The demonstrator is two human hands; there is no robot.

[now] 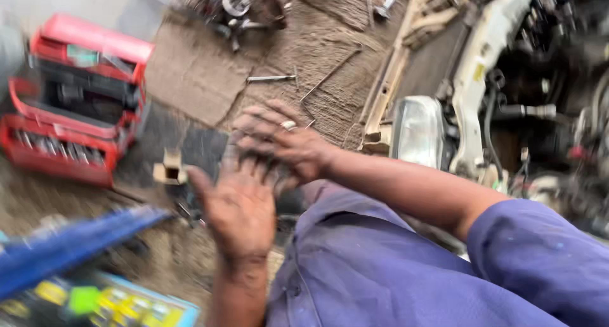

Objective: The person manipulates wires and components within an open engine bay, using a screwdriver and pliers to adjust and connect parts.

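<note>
My left hand [238, 206] is raised palm up in front of my chest, its fingers spread and grimy. Across its fingertips lies my right hand [279, 146], palm down, with a ring on one finger; the two hands touch. Neither hand holds anything that I can see. The picture is blurred by motion. My purple work shirt [380, 270] fills the lower right.
An open red tool box [76, 105] with sockets stands at the left on dirt ground and cardboard. A blue case [70, 241] lies at the lower left. Loose metal tools [269, 78] lie ahead. A car's front with headlight [417, 130] and engine bay is at the right.
</note>
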